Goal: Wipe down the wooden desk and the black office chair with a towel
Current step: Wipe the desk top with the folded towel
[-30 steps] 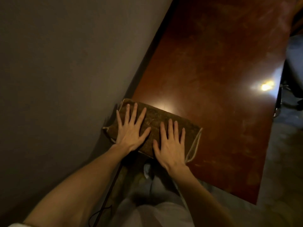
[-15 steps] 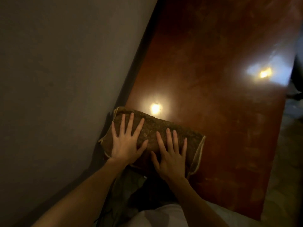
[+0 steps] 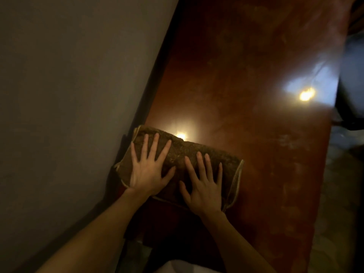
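Left hand and right hand both flat, fingers spread straight, palms pressing on the towel. Towel: folded brown terry oblong with pale trim, lying on the near end of the glossy reddish wooden desk, beside the grey wall.

1. The towel is brown and rough, with a pale hem. It is folded into a long rectangle and lies flat on the near left part of the desk.
2. The wooden desk is reddish-brown and glossy, with pale smudges.
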Demonstrator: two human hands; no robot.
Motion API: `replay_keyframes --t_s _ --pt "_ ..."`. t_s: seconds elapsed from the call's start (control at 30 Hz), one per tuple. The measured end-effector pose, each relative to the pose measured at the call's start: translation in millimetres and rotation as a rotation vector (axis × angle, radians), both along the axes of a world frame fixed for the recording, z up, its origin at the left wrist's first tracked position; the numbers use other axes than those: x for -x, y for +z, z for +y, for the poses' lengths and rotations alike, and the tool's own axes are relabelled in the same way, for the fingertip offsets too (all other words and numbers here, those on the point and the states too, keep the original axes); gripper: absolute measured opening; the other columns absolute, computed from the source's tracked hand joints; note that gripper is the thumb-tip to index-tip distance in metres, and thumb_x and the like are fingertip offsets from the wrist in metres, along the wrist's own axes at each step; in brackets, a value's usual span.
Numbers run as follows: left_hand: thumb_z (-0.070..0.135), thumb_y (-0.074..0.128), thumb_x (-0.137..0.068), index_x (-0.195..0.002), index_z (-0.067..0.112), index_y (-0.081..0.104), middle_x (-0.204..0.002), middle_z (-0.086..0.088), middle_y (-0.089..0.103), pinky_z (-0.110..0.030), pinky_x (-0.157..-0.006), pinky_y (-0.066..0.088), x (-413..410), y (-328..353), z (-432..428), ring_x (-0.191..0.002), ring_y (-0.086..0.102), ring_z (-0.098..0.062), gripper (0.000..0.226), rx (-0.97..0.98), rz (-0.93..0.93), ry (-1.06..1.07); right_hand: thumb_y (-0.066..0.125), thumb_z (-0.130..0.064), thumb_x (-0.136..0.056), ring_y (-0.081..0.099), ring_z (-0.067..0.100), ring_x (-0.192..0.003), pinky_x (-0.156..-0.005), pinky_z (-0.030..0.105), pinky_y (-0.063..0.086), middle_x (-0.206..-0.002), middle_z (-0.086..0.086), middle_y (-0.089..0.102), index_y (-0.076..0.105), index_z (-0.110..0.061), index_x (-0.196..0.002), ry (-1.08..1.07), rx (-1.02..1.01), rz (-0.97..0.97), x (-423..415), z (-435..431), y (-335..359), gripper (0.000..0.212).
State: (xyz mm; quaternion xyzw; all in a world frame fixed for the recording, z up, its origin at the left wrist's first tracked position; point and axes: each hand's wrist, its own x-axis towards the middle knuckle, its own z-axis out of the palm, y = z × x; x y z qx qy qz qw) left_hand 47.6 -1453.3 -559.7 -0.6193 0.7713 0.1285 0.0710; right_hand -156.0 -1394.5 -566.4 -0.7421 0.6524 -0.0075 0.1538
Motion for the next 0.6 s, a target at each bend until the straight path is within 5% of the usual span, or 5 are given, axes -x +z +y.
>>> replay_keyframes --t_s 0.6 --pt "0.076 0.021 -0.093 -0.163 0.037 -0.006 -0.171 -0.009 -0.011 -0.069 -0.120 -0.004 48 -6 -144 -0.157 -0.011 -0.036 0.085 0.065 0.011 0.038 0.028 -0.069 -0.100 -0.005 0.024 -0.159 -0.124 0.063 0.003 -0.173 0.004 0.002 0.009 -0.036 -0.164 0.056 0.040 0.052 50 -157 -2 0.075"
